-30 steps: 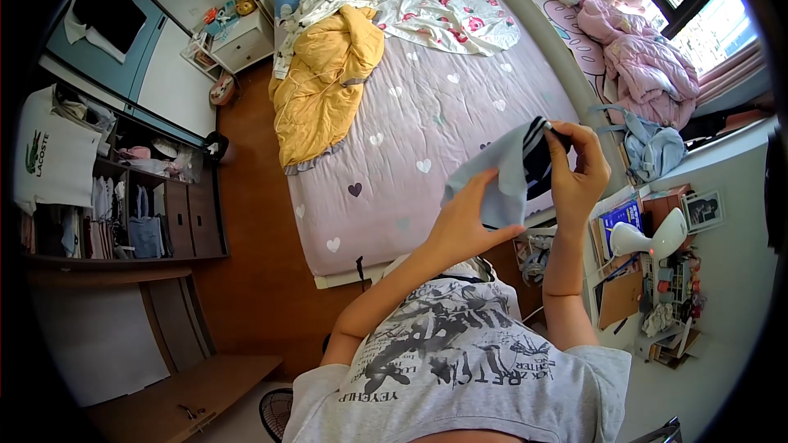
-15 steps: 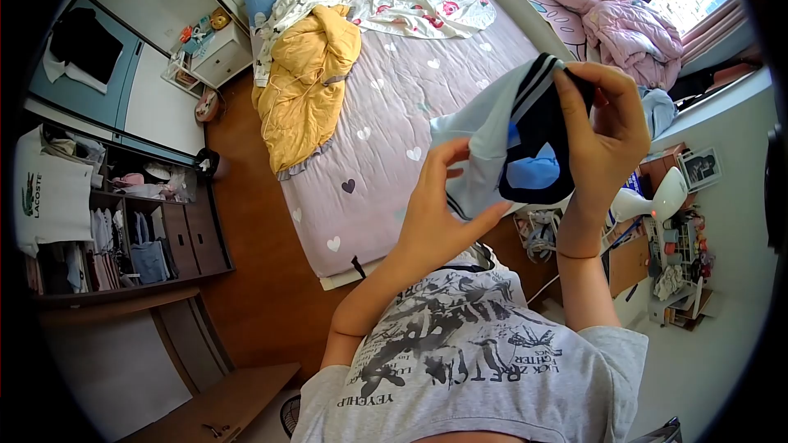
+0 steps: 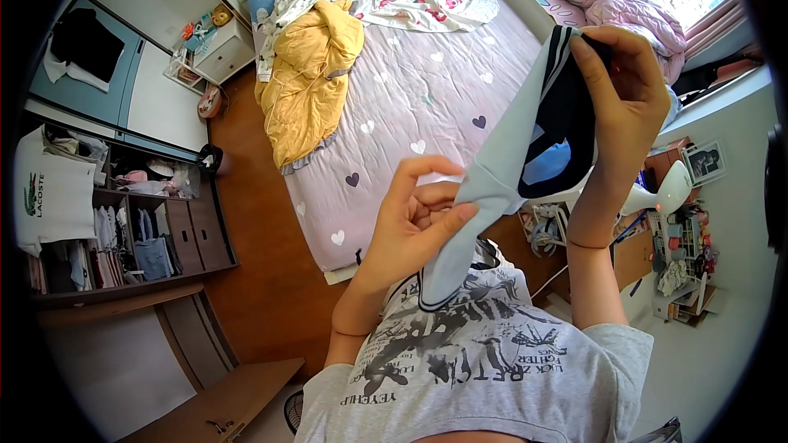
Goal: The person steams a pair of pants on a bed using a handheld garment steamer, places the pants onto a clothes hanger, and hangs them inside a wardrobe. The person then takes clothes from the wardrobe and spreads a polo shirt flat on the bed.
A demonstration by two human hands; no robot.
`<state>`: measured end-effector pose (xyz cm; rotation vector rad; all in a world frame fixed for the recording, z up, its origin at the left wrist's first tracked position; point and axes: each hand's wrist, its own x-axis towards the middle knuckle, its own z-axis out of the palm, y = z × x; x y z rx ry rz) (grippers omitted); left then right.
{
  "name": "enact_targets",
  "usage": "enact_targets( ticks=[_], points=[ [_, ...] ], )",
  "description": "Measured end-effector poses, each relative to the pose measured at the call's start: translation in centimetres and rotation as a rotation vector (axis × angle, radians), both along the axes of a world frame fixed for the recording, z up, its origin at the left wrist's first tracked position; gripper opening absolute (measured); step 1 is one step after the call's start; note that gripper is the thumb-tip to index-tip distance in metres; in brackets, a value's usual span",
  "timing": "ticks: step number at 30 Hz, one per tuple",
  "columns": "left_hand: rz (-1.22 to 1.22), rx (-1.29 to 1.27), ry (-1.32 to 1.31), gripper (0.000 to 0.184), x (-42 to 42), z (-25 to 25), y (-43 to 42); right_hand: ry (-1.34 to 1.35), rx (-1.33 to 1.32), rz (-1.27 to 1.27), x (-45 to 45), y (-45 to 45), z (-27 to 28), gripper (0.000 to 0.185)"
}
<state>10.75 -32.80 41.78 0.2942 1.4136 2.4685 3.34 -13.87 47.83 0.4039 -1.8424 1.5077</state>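
Stretched between both hands is a light blue cloth piece (image 3: 501,160) with a navy inside and narrow dark-and-white striped edging; its exact kind I cannot make out. My right hand (image 3: 624,86) pinches its upper striped corner between thumb and fingers. Lower down, my left hand (image 3: 423,221) is closed at the cloth's gathered middle, thumb lying against the fabric and fingers curled. Below that hand the narrow light blue end with a dark trim hangs in front of the grey printed T-shirt (image 3: 468,344). Through an opening in the navy part a brighter blue patch shows.
Ahead stands a bed (image 3: 394,131) with a heart-patterned sheet, a yellow quilt (image 3: 308,74) and a floral cloth (image 3: 435,0). An open wardrobe (image 3: 135,230) is at the left. At the right are a white lamp (image 3: 673,189) and a cluttered desk rack (image 3: 685,246).
My right hand has risen slightly, up and right, with the cloth's corner. My left hand has shifted down-left and closed on the cloth, which is now drawn out long, one end hanging down.
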Motion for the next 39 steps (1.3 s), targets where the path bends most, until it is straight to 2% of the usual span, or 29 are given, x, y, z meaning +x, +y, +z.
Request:
enact_targets(
  ticks=[3, 5, 6, 8, 15, 18, 20, 23, 24, 26, 29, 39],
  points=[
    [-0.025, -0.059, 0.116, 0.021, 0.3, -0.3, -0.9, -0.026, -0.033, 0.044, -0.2, 0.1, -0.2, 0.017],
    [-0.166, -0.179, 0.288, 0.021, 0.0, -0.7, -1.5, -0.023, -0.029, 0.046, -0.3, 0.1, -0.4, 0.017],
    [-0.167, -0.180, 0.286, 0.021, 0.2, -0.2, -1.3, -0.017, -0.024, 0.048, -0.3, 0.0, -0.5, 0.017],
    [-0.070, -0.159, -0.026, 0.022, 0.9, 1.3, -0.7, -0.011, -0.006, 0.049, -0.3, 0.2, -0.6, 0.017],
    [-0.020, -0.178, 0.038, 0.024, 0.6, 1.0, -0.3, -0.017, -0.021, 0.051, 0.1, 0.2, -0.4, 0.017],
    [0.044, -0.266, 0.125, 0.021, 0.3, 0.6, -0.2, -0.005, -0.014, 0.050, 0.2, 0.3, -0.5, 0.017],
    [0.086, -0.298, 0.276, 0.016, 0.1, 0.2, -0.2, -0.001, 0.001, 0.049, 0.2, 0.4, -0.6, 0.017],
    [0.142, -0.335, 0.304, 0.011, -0.1, -0.2, -0.2, 0.004, 0.015, 0.050, 0.2, 0.5, -0.7, 0.017],
    [0.143, -0.335, 0.303, 0.011, 0.0, -0.2, -0.2, 0.005, 0.013, 0.053, 0.2, 0.6, -0.8, 0.016],
    [0.146, -0.291, 0.120, 0.007, 0.2, 0.1, -0.1, -0.004, 0.011, 0.042, 0.3, 0.6, -0.7, 0.016],
    [0.163, -0.258, 0.090, 0.007, 0.3, 0.0, -0.1, -0.009, 0.006, 0.033, 0.3, 0.7, -0.7, 0.016],
    [0.231, -0.218, 0.155, 0.015, 0.3, -0.6, -0.1, -0.064, -0.025, 0.026, 0.8, 1.0, -1.0, 0.016]
  ],
)
